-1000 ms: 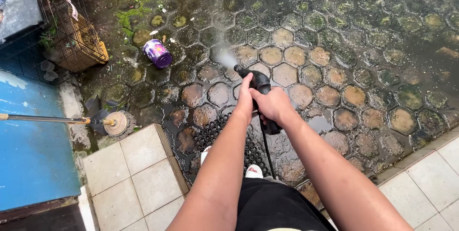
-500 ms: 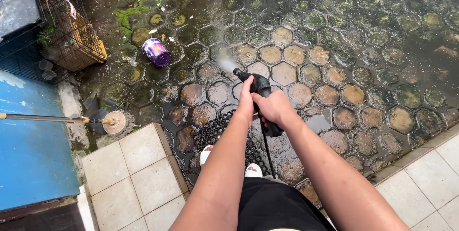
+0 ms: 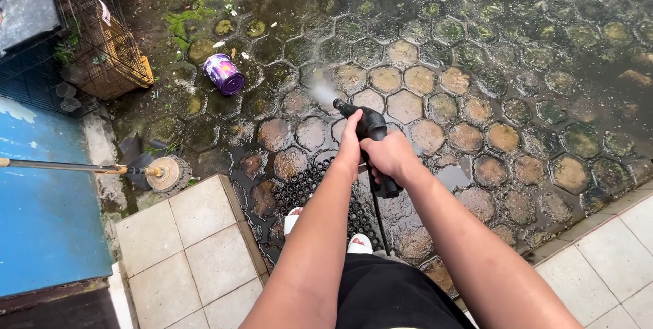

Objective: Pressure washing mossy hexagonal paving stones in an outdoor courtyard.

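Right hand: my right hand [image 3: 393, 155] is wrapped tight round the grip of the black plastic pressure-washer spray gun [image 3: 371, 140], fingers closed about the handle so the nozzle keeps to its line against the push of the water

Left hand: my left hand [image 3: 352, 140] is pressed along the near side of the same gun, curled against the body just behind the nozzle; it is there to steady the aim, not to carry the weight

Spray gun: held out in front of me at arm's length, above the wet ground, nozzle tipped down and away to the upper left; a white fan of spray [image 3: 320, 88] leaves the tip and meets the stones just beyond

Hose: a thin black hose [image 3: 378, 223] drops from the foot of the grip past my legs, hanging slack so it does not drag the gun aside

Paving: hexagonal stone pavers [image 3: 476, 138], wet; brown and clean near the gun, green and mossy farther off

Underfoot: a black rubber drain mat [image 3: 306, 189] with round holes lies beneath my white sandals [image 3: 358, 242]

Off to the left: a purple tin can [image 3: 224, 74] lies on its side well apart from the spray; a long-handled round brush [image 3: 163, 172] rests beside the pale tiled step [image 3: 190, 254]; a rusty wire cage [image 3: 102, 50] stands beyond
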